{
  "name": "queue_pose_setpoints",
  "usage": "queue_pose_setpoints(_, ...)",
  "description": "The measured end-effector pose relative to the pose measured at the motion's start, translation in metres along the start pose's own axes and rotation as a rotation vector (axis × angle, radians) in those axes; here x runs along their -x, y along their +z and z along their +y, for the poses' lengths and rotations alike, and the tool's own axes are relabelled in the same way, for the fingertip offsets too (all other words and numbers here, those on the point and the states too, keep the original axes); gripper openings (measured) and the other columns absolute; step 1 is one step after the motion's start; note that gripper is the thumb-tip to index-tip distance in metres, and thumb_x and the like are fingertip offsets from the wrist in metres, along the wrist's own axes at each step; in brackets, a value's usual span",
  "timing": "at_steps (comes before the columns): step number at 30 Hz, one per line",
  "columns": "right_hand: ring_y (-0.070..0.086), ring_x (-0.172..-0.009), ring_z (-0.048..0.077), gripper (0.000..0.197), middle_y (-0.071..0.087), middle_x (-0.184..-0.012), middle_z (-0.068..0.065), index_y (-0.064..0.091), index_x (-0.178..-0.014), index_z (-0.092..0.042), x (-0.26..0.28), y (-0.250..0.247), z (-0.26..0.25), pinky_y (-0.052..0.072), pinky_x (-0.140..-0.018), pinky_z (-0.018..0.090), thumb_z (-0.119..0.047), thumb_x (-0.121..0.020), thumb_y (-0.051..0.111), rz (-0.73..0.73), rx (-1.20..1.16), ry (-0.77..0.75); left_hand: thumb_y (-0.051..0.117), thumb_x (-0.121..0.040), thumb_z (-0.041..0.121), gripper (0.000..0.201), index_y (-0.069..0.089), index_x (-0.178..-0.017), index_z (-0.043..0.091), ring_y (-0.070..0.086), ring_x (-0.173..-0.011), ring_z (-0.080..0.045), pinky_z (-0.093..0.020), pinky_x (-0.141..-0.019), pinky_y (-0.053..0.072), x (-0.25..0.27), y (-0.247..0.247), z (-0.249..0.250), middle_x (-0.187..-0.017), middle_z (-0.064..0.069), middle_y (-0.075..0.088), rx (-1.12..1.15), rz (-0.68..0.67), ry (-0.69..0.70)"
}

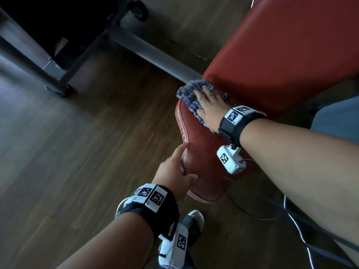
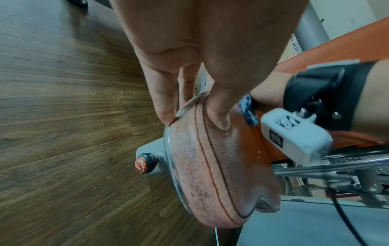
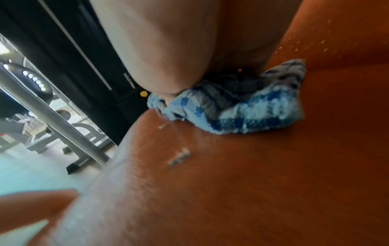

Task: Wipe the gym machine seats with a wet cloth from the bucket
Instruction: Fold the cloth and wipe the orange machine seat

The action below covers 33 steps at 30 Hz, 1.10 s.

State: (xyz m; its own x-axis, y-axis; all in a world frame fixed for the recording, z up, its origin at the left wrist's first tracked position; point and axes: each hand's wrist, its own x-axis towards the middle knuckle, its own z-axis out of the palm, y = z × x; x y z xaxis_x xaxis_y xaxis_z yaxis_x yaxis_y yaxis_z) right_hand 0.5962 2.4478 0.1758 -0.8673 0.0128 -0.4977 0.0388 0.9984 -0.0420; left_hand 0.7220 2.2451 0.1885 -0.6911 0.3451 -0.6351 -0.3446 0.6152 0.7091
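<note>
- Wooden floor [image 1: 81,144] under a red seat [image 1: 206,152]
- Right hand [image 1: 210,108], fingers spread, presses the checked cloth [image 1: 191,92] onto the seat's far end
- Left hand [image 1: 174,171] grips the seat's near left edge

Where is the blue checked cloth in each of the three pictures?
Head: the cloth lies right of centre, under the right hand.
Left wrist: only a blue edge peeks out right of centre.
Right wrist: it fills the upper middle.
Shared landmark: the red seat below it.
</note>
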Motion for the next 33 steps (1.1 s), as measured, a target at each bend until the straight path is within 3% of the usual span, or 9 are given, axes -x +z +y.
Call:
queue_pose_setpoints(5, 0.003, -0.148, 0.035, 0.065, -0.007, -0.164, 0.003, 0.004, -0.155, -0.027, 0.049, 0.026, 0.061, 0.007, -0.119, 0.054, -0.041, -0.100, 0.036, -0.010, -0.044, 0.144, 0.083, -0.079, 0.024, 0.097, 0.025, -0.153, 0.048, 0.059, -0.096, -0.007, -0.021, -0.082, 0.041, 0.001, -0.003, 0.006, -0.092, 0.021, 0.054, -0.039, 0.014, -0.007)
queue_pose_setpoints(9, 0.003, -0.148, 0.037, 0.066, -0.007, -0.164, 0.003, 0.000, -0.154, -0.028, 0.061, 0.036, 0.057, 0.004, -0.118, 0.056, -0.046, -0.098, 0.031, 0.004, -0.043, 0.285, 0.083, -0.080, 0.023, 0.095, 0.026, -0.152, 0.046, 0.053, -0.087, -0.002, -0.021, -0.080, 0.039, 0.002, -0.003, 0.008, -0.089, 0.021, 0.049, -0.040, 0.010, -0.013)
queue_pose_setpoints(12, 0.005, -0.146, 0.044, 0.068, -0.005, -0.164, 0.005, 0.001, -0.155, -0.026, 0.042, 0.029, 0.009, 0.003, -0.117, 0.059, -0.046, -0.098, 0.032, 0.049, -0.025, 0.242, 0.082, -0.079, 0.024, 0.095, 0.026, -0.153, 0.046, 0.057, -0.098, -0.009, -0.023, -0.084, 0.040, 0.004, -0.003, 0.007, -0.095, 0.015, 0.054, -0.045, 0.019, -0.003)
queue_pose_setpoints(16, -0.005, -0.148, 0.039, 0.066, -0.009, -0.164, -0.001, 0.001, -0.155, -0.030, 0.019, 0.013, -0.046, -0.001, -0.116, 0.057, -0.047, -0.100, 0.032, 0.070, -0.095, 0.225, 0.082, -0.080, 0.028, 0.095, 0.024, -0.153, 0.049, 0.058, -0.108, -0.010, -0.024, -0.087, 0.042, 0.005, 0.000, 0.005, -0.116, 0.008, 0.060, -0.026, 0.010, -0.007)
queue_pose_setpoints(18, -0.005, -0.148, 0.036, 0.066, -0.008, -0.164, -0.001, 0.001, -0.155, -0.030, 0.014, 0.015, -0.040, -0.001, -0.119, 0.055, -0.046, -0.100, 0.032, 0.068, -0.089, 0.196, 0.081, -0.082, 0.027, 0.093, 0.024, -0.153, 0.049, 0.056, -0.104, -0.008, -0.023, -0.086, 0.042, 0.006, 0.000, 0.004, -0.115, 0.011, 0.057, -0.019, 0.003, -0.013)
queue_pose_setpoints(21, 0.002, -0.149, 0.032, 0.069, -0.004, -0.164, 0.002, 0.004, -0.155, -0.027, 0.020, 0.028, 0.007, 0.002, -0.120, 0.051, -0.046, -0.096, 0.036, 0.122, -0.088, 0.176, 0.080, -0.083, 0.026, 0.092, 0.024, -0.153, 0.048, 0.055, -0.101, -0.007, -0.022, -0.085, 0.040, 0.006, -0.002, 0.004, -0.115, 0.011, 0.056, -0.022, -0.001, -0.012)
queue_pose_setpoints(26, 0.004, -0.148, 0.033, 0.066, -0.002, -0.164, 0.001, 0.003, -0.154, -0.028, 0.065, 0.056, 0.082, 0.007, -0.119, 0.053, -0.049, -0.097, 0.030, 0.058, -0.112, 0.374, 0.080, -0.083, 0.025, 0.091, 0.026, -0.153, 0.047, 0.058, -0.100, -0.009, -0.015, -0.077, 0.040, 0.007, -0.001, 0.006, -0.118, 0.010, 0.059, -0.012, 0.007, -0.019)
queue_pose_setpoints(30, -0.002, -0.148, 0.035, 0.064, -0.008, -0.163, 0.001, 0.002, -0.154, -0.029, 0.067, 0.053, 0.068, 0.002, -0.118, 0.058, -0.048, -0.098, 0.027, 0.034, -0.099, 0.458, 0.080, -0.084, 0.025, 0.090, 0.026, -0.153, 0.046, 0.058, -0.101, -0.009, -0.021, -0.083, 0.041, 0.008, -0.001, 0.007, -0.116, 0.011, 0.057, -0.010, 0.007, -0.017)
queue_pose_setpoints(33, -0.001, -0.147, 0.042, 0.066, -0.006, -0.164, 0.001, 0.003, -0.153, -0.032, 0.040, 0.040, 0.029, -0.001, -0.117, 0.059, -0.049, -0.096, 0.031, 0.075, -0.090, 0.320, 0.080, -0.083, 0.026, 0.091, 0.026, -0.153, 0.048, 0.061, -0.105, -0.012, -0.023, -0.085, 0.042, 0.007, 0.000, 0.006, -0.118, 0.009, 0.061, -0.023, 0.010, -0.015)
